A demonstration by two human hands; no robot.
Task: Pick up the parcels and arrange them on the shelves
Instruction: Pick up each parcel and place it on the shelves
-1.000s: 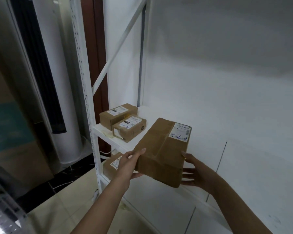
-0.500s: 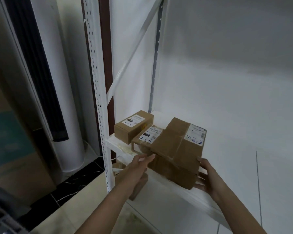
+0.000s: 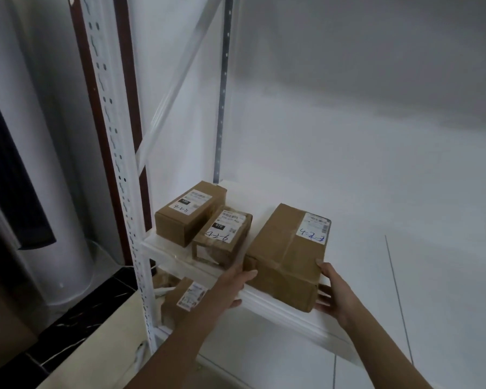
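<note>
A large brown parcel [image 3: 281, 256] with a white label marked in blue lies flat on the white shelf [image 3: 376, 248], its near end at the shelf's front edge. My left hand [image 3: 235, 284] touches its near left corner, thumb on the box and fingers stretched along the shelf edge. On the other side, my right hand [image 3: 331, 293] presses the near right corner, thumb up the side and fingers spread on the front face. Two smaller labelled parcels sit to its left: one [image 3: 188, 214] at the shelf's end, another [image 3: 222, 237] between it and the large parcel.
Another labelled parcel [image 3: 185, 299] lies on the level below, partly hidden by my left forearm. The rack's perforated white upright [image 3: 118, 164] and a diagonal brace stand at the left. A tall white cylindrical unit [image 3: 40, 164] stands on the floor beyond. The shelf stretches bare to the right.
The large parcel went from held tilted in the air to lying flat on the shelf beside the two small parcels. Both hands followed it and stay at its near corners.
</note>
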